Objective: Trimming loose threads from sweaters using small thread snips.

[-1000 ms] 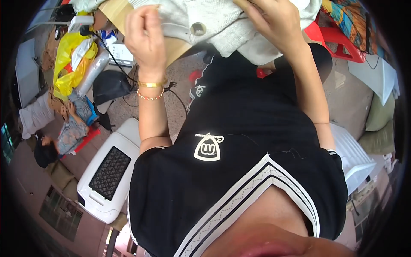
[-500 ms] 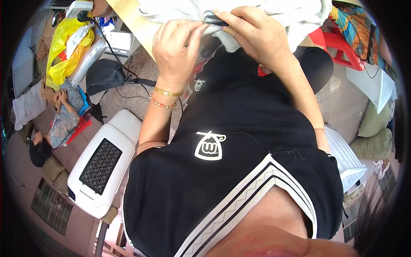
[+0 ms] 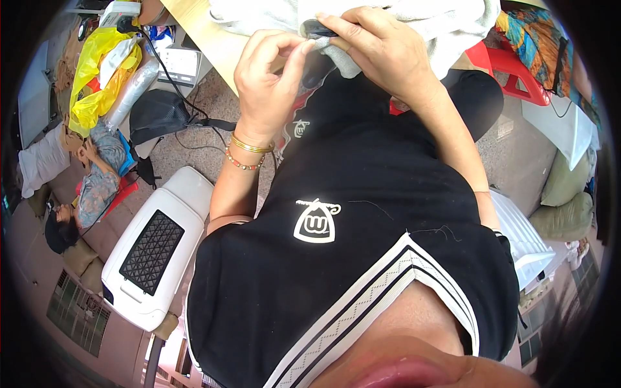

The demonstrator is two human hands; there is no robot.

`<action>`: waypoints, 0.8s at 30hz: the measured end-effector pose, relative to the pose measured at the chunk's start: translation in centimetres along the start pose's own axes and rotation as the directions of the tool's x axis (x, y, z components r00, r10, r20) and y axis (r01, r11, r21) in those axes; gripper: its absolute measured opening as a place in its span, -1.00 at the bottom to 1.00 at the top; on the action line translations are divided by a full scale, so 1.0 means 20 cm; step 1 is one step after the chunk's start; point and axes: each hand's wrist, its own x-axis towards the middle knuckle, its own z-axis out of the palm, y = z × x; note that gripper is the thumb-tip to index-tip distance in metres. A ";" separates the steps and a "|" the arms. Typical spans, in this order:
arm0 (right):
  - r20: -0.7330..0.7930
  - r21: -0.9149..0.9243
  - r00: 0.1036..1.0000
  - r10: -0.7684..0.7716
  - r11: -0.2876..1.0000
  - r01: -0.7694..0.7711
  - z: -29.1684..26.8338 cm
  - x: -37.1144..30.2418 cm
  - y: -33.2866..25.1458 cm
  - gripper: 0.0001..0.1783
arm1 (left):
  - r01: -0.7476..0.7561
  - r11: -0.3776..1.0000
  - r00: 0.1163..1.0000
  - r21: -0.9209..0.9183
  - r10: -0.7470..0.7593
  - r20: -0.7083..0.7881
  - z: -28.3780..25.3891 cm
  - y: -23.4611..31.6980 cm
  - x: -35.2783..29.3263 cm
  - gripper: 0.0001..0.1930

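Observation:
A light grey knit cloth (image 3: 446,29) lies bunched over the table at the top of the head view. Its near edge hangs toward my lap. My right hand (image 3: 391,55) grips this cloth, with a small dark, rounded piece (image 3: 315,28) under its fingertips. I cannot make out what that piece is. Just left of it, my left hand (image 3: 266,74) has thumb and forefinger pinched together at a fold of the cloth. Whatever lies between those two fingertips is too small to tell.
A pale wooden table edge (image 3: 207,39) runs along the upper left. A red stool (image 3: 514,74) stands at right. To my left are a black bag (image 3: 158,116), a cable, a yellow plastic bag (image 3: 87,97), a white chair (image 3: 158,246) and another seated person (image 3: 97,187).
My left hand has drawn slightly away from the dark piece, its fingers curled more openly. The pale ring seen around that piece no longer shows. The other person's head has tilted.

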 end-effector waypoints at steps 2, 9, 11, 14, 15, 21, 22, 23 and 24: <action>-0.012 0.005 0.999 -0.037 0.999 0.037 0.00 0.00 0.01 -0.51 | -0.001 0.997 1.000 -0.076 0.001 -0.004 0.01 0.00 -0.01 -0.90; -0.576 0.157 0.791 -0.207 0.922 0.355 0.16 0.08 0.11 -0.61 | 0.084 0.984 0.979 -0.159 -0.111 -0.169 0.02 -0.02 -0.04 -0.88; -0.339 0.264 0.941 -0.013 0.959 0.108 0.03 0.05 0.03 -0.60 | 0.124 0.986 0.976 -0.113 -0.142 -0.165 0.02 -0.04 -0.05 -0.86; -0.045 0.286 0.984 0.173 0.946 -0.154 -0.07 0.06 -0.04 -0.58 | 0.139 0.990 0.986 0.006 -0.138 -0.098 0.04 -0.05 -0.07 -0.80; -0.020 0.292 0.988 0.155 0.946 -0.142 -0.08 0.06 -0.04 -0.56 | 0.050 0.993 0.997 0.107 -0.043 -0.068 0.05 -0.06 -0.07 -0.80; 0.054 0.168 0.997 0.057 0.984 -0.065 -0.04 0.04 0.02 -0.56 | -0.002 0.997 1.000 0.082 0.005 -0.029 0.08 -0.10 -0.03 -0.92; 0.051 0.166 0.997 0.058 0.984 -0.066 0.02 0.03 0.07 -0.56 | 0.052 0.998 0.998 0.040 -0.051 -0.023 0.08 -0.09 -0.02 -0.96; -0.127 0.308 0.992 -0.009 0.950 0.048 0.11 -0.01 0.14 -0.59 | 0.044 0.998 0.999 0.035 -0.043 -0.018 0.08 -0.09 -0.01 -0.96; -0.308 0.424 0.950 -0.050 0.887 0.184 0.15 -0.01 0.16 -0.62 | 0.004 0.998 1.000 0.068 -0.002 -0.020 0.07 -0.09 0.00 -0.96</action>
